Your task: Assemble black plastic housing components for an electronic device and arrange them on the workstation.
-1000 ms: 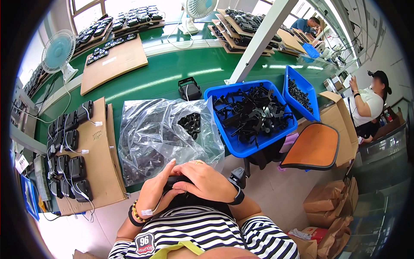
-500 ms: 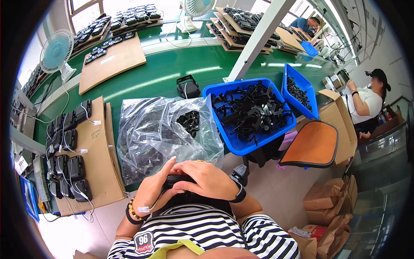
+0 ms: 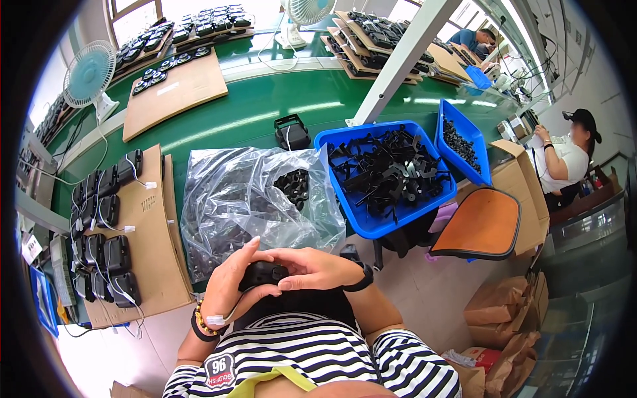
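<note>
Fingers of both hands curled close around a small black plastic part [image 3: 262, 274], held just above the lap, against the striped shirt [image 3: 312, 351]. Left hand [image 3: 229, 282] cupping the part from the left and below, index finger raised and slightly bent, thumb tucked under. Right hand [image 3: 312, 267] laid over the part from the right, fingers narrow and pressed together, fingertips on its upper right edge. Bead bracelet [image 3: 202, 324] and a strip of white tape on the left wrist; black watch [image 3: 361, 278] on the right wrist.

Just beyond the hands, on the green table [image 3: 265, 106], a crumpled clear plastic bag [image 3: 252, 205] with a cluster of small black parts [image 3: 294, 186] inside near its upper right. To the right of the bag, touching it, a blue bin [image 3: 371, 222] heaped with black plastic brackets; beside that, a smaller blue bin [image 3: 479, 159] tilted on edge, with tiny black pieces inside. Behind the bag, a lone black holder [image 3: 290, 132] on the table.

To the left, a cardboard sheet [image 3: 156, 245] bearing rows of black devices [image 3: 106, 252] with white cables. Farther back, another cardboard sheet [image 3: 176, 93], a white-and-teal fan [image 3: 89, 73], and trays of more black devices. At right, an orange-seated chair [image 3: 481, 225], a cardboard box, brown paper bags [image 3: 501, 312] on the floor, and a seated person in white with a dark cap [image 3: 564, 156].
</note>
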Demonstrator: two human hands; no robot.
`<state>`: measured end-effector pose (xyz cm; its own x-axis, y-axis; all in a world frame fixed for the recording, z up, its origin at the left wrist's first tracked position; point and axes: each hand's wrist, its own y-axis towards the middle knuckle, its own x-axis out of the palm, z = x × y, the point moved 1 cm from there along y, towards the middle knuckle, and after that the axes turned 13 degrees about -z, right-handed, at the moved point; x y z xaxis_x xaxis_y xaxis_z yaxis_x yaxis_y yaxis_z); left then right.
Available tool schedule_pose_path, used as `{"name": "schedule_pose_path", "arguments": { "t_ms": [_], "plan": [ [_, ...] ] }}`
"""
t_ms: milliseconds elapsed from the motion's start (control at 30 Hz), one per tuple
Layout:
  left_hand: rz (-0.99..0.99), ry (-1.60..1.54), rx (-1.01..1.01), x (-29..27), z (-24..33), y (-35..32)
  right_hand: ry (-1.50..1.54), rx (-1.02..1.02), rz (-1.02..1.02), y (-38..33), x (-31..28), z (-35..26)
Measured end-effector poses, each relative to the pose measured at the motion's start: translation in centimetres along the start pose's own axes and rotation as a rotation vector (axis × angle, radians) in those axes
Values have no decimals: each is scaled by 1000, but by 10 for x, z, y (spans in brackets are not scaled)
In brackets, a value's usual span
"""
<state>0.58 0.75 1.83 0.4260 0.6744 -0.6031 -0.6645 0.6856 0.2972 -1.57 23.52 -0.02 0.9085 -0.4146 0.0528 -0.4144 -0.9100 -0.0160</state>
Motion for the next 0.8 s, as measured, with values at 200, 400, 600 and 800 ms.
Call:
{"name": "schedule_pose_path", "arguments": {
  "t_ms": [200, 400, 600, 800],
  "plan": [
    [180, -130, -76, 0, -6, -10, 566, -212, -37, 23, 25, 13],
    [79, 224, 128, -22, 11, 9, 311, -30, 202, 27, 36, 19],
    [143, 387, 368, -7, 8, 7, 592, -199, 594, 30, 20, 20],
    [-80, -214, 447, -1, -1, -11, 452, -348, 723, 14, 5, 20]
  ]
}}
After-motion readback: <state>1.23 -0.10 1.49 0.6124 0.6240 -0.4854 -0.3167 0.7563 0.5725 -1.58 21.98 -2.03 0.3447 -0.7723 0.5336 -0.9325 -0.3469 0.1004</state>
